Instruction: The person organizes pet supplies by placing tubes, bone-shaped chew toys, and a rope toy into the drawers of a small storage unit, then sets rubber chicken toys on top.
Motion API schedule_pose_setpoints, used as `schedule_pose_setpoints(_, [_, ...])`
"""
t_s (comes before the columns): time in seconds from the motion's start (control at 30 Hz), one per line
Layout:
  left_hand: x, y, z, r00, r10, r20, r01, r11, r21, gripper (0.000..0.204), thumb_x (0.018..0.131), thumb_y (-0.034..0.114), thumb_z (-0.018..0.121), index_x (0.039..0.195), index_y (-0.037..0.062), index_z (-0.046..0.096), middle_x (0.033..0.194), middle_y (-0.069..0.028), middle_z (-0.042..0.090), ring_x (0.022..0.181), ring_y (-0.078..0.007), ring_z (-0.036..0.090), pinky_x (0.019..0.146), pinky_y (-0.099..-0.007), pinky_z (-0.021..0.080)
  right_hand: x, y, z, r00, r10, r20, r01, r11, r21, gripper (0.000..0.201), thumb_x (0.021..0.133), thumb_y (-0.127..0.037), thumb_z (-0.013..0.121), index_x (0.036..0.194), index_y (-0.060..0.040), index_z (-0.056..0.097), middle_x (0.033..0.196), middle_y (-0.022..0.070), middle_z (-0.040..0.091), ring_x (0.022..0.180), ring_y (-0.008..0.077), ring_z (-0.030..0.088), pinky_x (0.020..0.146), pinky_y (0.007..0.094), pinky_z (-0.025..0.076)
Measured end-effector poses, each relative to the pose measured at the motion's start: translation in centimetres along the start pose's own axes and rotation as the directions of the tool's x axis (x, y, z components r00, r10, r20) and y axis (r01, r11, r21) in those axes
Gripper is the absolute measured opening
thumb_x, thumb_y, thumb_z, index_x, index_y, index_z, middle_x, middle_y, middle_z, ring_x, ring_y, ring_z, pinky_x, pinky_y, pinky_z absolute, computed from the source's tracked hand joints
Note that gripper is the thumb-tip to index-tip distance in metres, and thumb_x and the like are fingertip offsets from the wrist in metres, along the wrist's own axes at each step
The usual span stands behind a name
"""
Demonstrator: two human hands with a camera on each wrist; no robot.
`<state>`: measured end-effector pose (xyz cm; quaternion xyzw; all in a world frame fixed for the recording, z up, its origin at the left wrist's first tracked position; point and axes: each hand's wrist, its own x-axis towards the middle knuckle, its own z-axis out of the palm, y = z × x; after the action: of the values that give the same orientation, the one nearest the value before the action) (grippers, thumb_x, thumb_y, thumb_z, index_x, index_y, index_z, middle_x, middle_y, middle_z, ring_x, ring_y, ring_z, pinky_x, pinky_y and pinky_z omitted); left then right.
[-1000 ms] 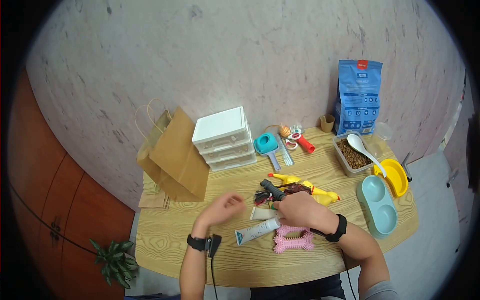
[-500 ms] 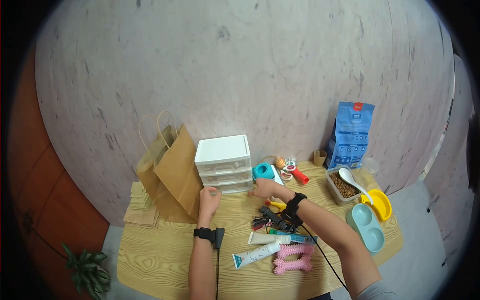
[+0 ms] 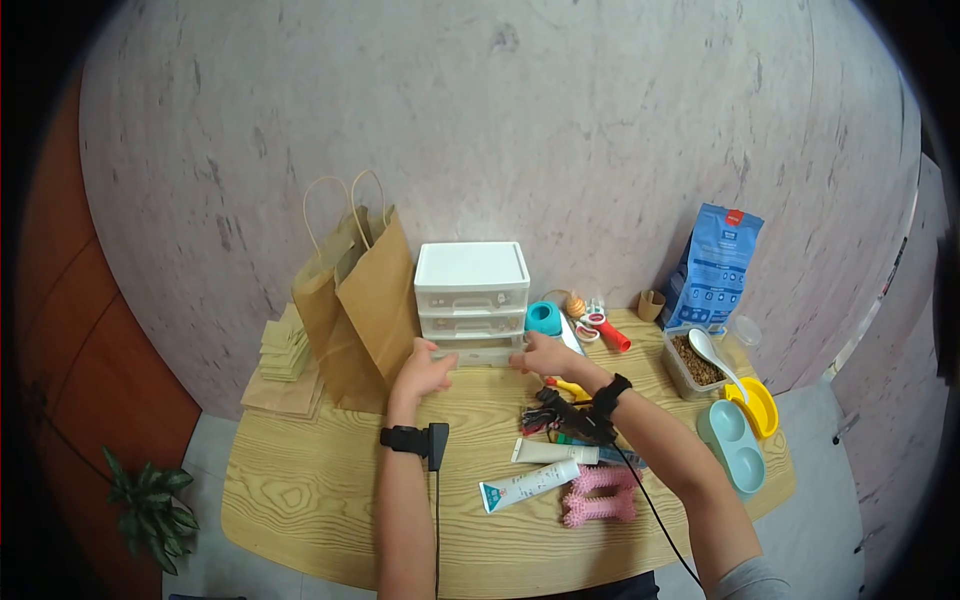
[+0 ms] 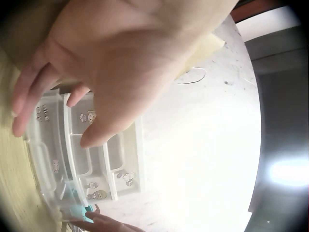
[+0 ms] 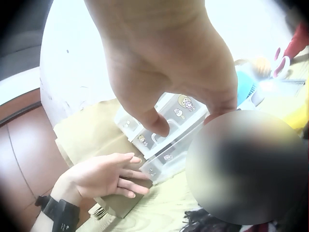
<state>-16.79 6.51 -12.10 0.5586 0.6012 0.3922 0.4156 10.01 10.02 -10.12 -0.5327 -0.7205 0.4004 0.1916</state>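
Note:
A white three-drawer box (image 3: 472,265) with clear fronts and small cartoon stickers stands at the back of the table. Its bottom drawer (image 4: 44,150) juts forward a little from those above. At the drawer's left end is my left hand (image 3: 425,372), fingers spread and fairly straight, thumb apart from them. My right hand (image 3: 548,355) is at the right end, fingertips right at the drawer's corner and thumb apart in front of the drawer fronts. Nothing shows in either palm.
A brown paper bag (image 3: 365,310) stands left of the box; a teal ring-shaped thing (image 3: 543,318) and scissors (image 3: 590,325) lie right of it. Nearer me are tubes (image 3: 530,485), a pink bone-shaped toy (image 3: 600,498) and a dark rope toy (image 3: 570,415). Kibble (image 3: 693,362) sits far right.
Both hands have moved forward to the drawer box, the right one leaving the toys and tubes. The bottom drawer now stands out further, and the head view has shifted.

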Motion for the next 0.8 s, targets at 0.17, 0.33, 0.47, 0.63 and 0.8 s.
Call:
schedule_pose_setpoints(0.17, [-3.1,4.5,-1.7,0.967,-0.214,0.135,0.178,0.955,0.239,0.096,0.089,0.044,0.071,0.148,-0.0041,0.014,0.121,-0.0295,0.061,0.069,-0.0274,0.074,0.050,-0.0321,0.058,-4.1,-2.2,-0.7,0.998,0.038,0.045,-0.033,0.995,-0.093,0.088,0.089,-0.030,0.069,0.150,0.0116,0.022,0.107,0.0208,0.068,0.087,0.0226,0.069,0.077,0.0330,0.054])
schedule_pose_setpoints(0.33, [-4.7,6.4,-1.9,0.951,-0.304,0.049,0.234,0.818,0.525,0.096,0.086,0.052,0.071,0.148,-0.0058,0.026,0.120,-0.0263,0.065,0.064,-0.0263,0.073,0.048,-0.0339,0.058,-5.2,-0.9,-0.3,0.999,-0.029,0.035,0.034,0.988,-0.150,0.084,0.090,-0.029,0.069,0.149,0.0099,0.025,0.106,0.0209,0.068,0.094,0.0259,0.068,0.084,0.0352,0.053])
schedule_pose_setpoints(0.47, [-5.2,6.6,-1.8,0.976,-0.216,-0.025,0.164,0.658,0.735,0.077,0.085,0.050,0.073,0.131,-0.0070,0.049,0.108,-0.0219,0.070,0.073,-0.0263,0.074,0.059,-0.0363,0.059,-7.2,-0.6,-0.8,0.975,-0.212,-0.060,0.185,0.936,-0.298,0.077,0.085,-0.027,0.070,0.145,0.0075,0.034,0.114,0.0299,0.066,0.107,0.0403,0.065,0.096,0.0427,0.049])
schedule_pose_setpoints(0.63, [-8.9,10.1,0.1,0.956,0.215,0.197,-0.291,0.741,0.606,0.057,0.084,0.049,0.074,0.108,-0.0022,0.062,0.089,-0.0184,0.070,0.086,-0.0297,0.069,0.077,-0.0399,0.054,-15.0,-4.7,-3.1,0.951,-0.307,-0.041,0.265,0.876,-0.404,0.033,0.088,-0.022,0.066,0.110,0.0008,0.060,0.106,0.0202,0.069,0.092,0.0371,0.068,0.082,0.0425,0.054])
schedule_pose_setpoints(0.8, [-10.3,11.2,7.2,0.777,0.138,0.614,-0.513,0.704,0.491,0.056,0.078,0.048,0.079,0.106,0.0026,0.063,0.089,-0.0155,0.069,0.084,-0.0303,0.067,0.073,-0.0390,0.052,-23.4,-3.4,-3.5,0.994,-0.041,0.103,0.102,0.691,-0.716,0.024,0.087,-0.024,0.070,0.102,-0.0061,0.064,0.092,0.0124,0.070,0.086,0.0335,0.067,0.074,0.0425,0.054])
